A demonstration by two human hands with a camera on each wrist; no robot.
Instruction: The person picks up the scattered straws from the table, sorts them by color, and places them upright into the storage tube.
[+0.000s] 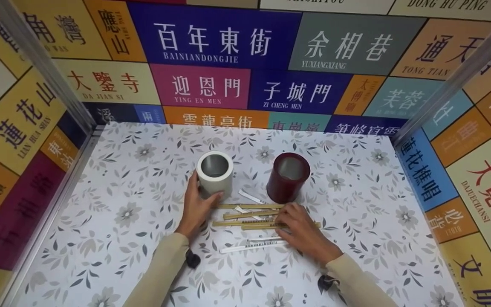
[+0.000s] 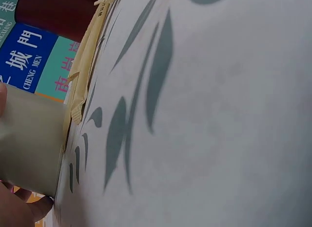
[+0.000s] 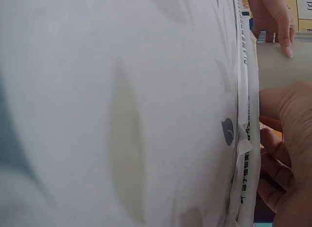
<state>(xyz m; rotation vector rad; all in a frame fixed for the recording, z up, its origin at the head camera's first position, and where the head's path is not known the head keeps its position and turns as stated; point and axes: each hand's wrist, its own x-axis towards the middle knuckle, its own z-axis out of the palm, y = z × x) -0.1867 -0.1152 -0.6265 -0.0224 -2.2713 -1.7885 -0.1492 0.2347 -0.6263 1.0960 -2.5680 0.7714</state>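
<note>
My left hand point(image 1: 196, 207) grips a cream cup point(image 1: 215, 181) low down, fingers round its far left side and thumb across the near side. The cup stands upright, its grey inside showing. Over the right part of several tan paper-wrapped sticks point(image 1: 252, 206), possibly straws, rests my right hand point(image 1: 301, 228). Its fingers are bent among the sticks, with the thumb nearer me; whether they pinch one is hidden. Several slim white printed wrappers point(image 1: 239, 248) lie near the thumb and among the tan ones. In the right wrist view, bent fingers point(image 3: 275, 163) show behind a white wrapper point(image 3: 243, 154).
A dark red cup point(image 1: 288, 179) stands upright just beyond my right hand. Everything lies on a white tabletop point(image 1: 122, 247) with a leaf and flower pattern. Panels with coloured lettering point(image 1: 215, 38) rise at the back and sides, with metal posts point(image 1: 450, 68) at the corners.
</note>
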